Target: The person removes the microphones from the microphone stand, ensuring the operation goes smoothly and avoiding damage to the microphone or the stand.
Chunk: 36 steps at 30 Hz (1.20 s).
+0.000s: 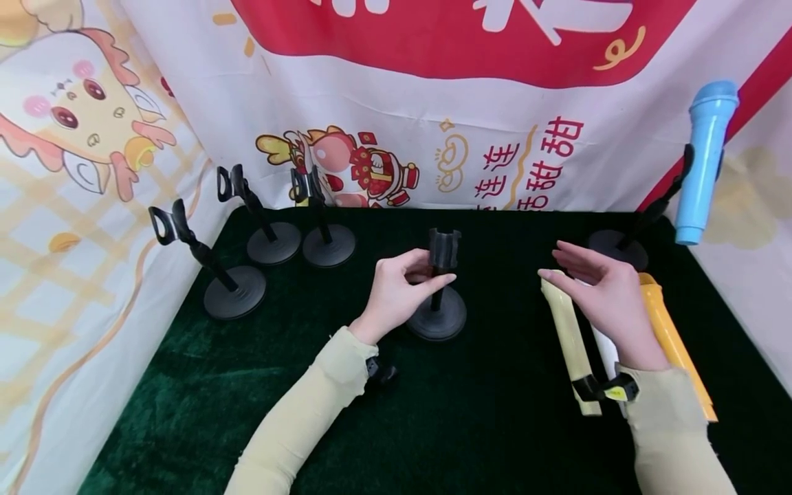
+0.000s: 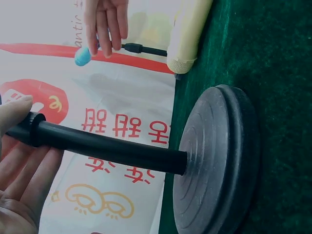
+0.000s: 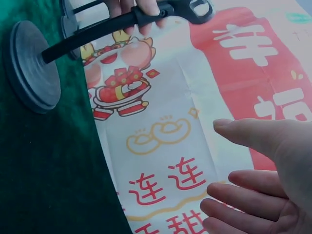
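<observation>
Black desktop microphone stand (image 1: 436, 301): one, upright near the middle of the surface (image 1: 495, 419), which is covered in dark green cloth; I cannot tell whether its round base (image 2: 212, 161) bears fully on the cloth.
Stand handling: I judge the base the heavy end and the pole (image 2: 112, 144) stiff and smooth, perhaps a little slippery; the clip (image 1: 444, 249), likely springy plastic, is the part to spare.
Stand hold point: I would grip the collar just below the clip, base hanging low for balance.
Left hand (image 1: 399, 292): thumb and fingers closed around the upper pole, beneath the clip.
Right hand (image 1: 612, 299): holds nothing; fingers extended, thumb well apart, hovering above the pale-yellow microphone's upper end.
Pale-yellow microphone (image 1: 568, 337): lying on the surface; I expect it light and hard-shelled, best taken round the barrel.
White microphone (image 1: 606, 349): beside it, partly hidden by the right hand.
Orange microphone (image 1: 671, 333): lying outermost on the right.
Blue microphone (image 1: 707, 158): seated in the clip of the far-right stand (image 1: 619, 249).
Left-side stands (image 1: 235, 292): three, black, clips vacant.
Printed backdrop (image 1: 396, 89): red and white, behind the surface.
</observation>
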Available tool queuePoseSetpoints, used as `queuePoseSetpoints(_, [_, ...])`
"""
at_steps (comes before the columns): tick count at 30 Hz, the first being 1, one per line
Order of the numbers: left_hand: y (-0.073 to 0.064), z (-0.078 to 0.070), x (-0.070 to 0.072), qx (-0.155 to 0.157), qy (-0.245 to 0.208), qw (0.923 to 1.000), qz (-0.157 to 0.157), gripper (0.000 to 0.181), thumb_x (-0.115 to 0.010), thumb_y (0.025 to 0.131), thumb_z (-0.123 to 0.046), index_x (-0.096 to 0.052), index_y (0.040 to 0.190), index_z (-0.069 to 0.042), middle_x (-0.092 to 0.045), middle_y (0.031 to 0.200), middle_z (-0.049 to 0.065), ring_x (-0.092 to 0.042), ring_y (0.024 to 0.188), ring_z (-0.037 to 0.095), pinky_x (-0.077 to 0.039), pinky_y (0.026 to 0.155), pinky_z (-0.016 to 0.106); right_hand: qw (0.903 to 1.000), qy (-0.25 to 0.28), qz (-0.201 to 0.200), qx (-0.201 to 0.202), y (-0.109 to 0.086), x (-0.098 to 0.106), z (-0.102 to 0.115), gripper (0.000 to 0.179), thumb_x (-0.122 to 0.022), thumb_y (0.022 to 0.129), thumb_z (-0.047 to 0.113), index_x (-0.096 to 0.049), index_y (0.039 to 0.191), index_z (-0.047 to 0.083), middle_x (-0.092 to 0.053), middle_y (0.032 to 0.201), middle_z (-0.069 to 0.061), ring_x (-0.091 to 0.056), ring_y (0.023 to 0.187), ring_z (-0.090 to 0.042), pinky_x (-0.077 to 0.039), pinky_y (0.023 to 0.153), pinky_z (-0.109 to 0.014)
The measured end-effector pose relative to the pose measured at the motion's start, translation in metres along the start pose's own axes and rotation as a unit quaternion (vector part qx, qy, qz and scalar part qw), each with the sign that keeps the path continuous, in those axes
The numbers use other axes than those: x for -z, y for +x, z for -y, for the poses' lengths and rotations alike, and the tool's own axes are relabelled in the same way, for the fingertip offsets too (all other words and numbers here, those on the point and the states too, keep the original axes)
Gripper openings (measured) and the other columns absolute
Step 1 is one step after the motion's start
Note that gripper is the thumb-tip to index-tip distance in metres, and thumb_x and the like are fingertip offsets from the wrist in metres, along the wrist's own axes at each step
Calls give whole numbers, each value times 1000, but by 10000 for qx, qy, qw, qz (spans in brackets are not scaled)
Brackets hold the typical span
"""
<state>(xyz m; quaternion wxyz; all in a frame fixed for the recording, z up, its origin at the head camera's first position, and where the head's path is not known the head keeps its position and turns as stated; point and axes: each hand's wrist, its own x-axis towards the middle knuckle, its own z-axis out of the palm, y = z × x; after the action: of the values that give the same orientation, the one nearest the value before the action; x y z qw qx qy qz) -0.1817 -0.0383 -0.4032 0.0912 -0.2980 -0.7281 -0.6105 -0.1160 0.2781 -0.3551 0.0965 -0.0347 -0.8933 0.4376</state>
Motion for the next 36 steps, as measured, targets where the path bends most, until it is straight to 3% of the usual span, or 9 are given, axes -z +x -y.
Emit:
queuePoseSetpoints(8, [-8, -4, 20, -43, 295, 9990, -332, 26, -80, 91, -25, -74, 114, -13, -74, 102, -5, -72, 90, 11, -61, 76, 30, 9996, 206, -21, -203, 12, -2, -11, 67, -79, 87, 49, -60, 143, 16, -65, 134, -6, -64, 116, -14, -49, 87, -9])
queuePoseSetpoints(13, [-13, -7, 46, 128, 610, 9954, -725, 27, -80, 91, -28, -74, 114, -13, -74, 102, -4, -72, 87, 11, -61, 77, 30, 9988, 120, -50, -467, 19, 1, -23, 75, -77, 86, 54, -57, 146, 15, -62, 139, -7, -62, 122, -21, -49, 89, -12])
queuePoseSetpoints(16, [-17, -6, 64, 232, 818, 9920, -935, 28, -80, 91, -31, -75, 113, -14, -74, 102, -5, -72, 86, 10, -61, 78, 30, 9982, 89, -73, -589, 24, 3, -33, 79, -77, 86, 56, -54, 148, 14, -59, 142, -9, -58, 127, -26, -49, 100, -24])
queuePoseSetpoints(20, [-22, -2, 89, 309, 1104, 9857, -1234, 27, -80, 91, -33, -75, 110, -15, -74, 101, -7, -71, 86, 10, -60, 78, 28, 9973, 114, -180, -705, 30, 7, -45, 85, -76, 86, 57, -48, 152, 12, -53, 149, -11, -51, 135, -27, -42, 111, -42])
queuePoseSetpoints(31, [-38, 4, 151, 485, 1764, 9622, -2017, 21, -80, 91, -27, -77, 110, -17, -75, 95, -4, -70, 83, 10, -58, 77, 20, 9900, 18, -755, -1190, 39, 22, -74, 93, -72, 90, 57, -30, 161, 15, -36, 160, -10, -36, 145, -29, -31, 117, -47])
queuePoseSetpoints(36, [-44, 10, 174, 679, 1937, 9524, -2254, 23, -78, 93, -29, -77, 111, -16, -76, 98, -3, -71, 85, 10, -57, 79, 19, 9868, 135, -720, -1446, 42, 33, -92, 100, -69, 91, 58, -17, 164, 14, -22, 166, -10, -21, 151, -25, -20, 122, -45])
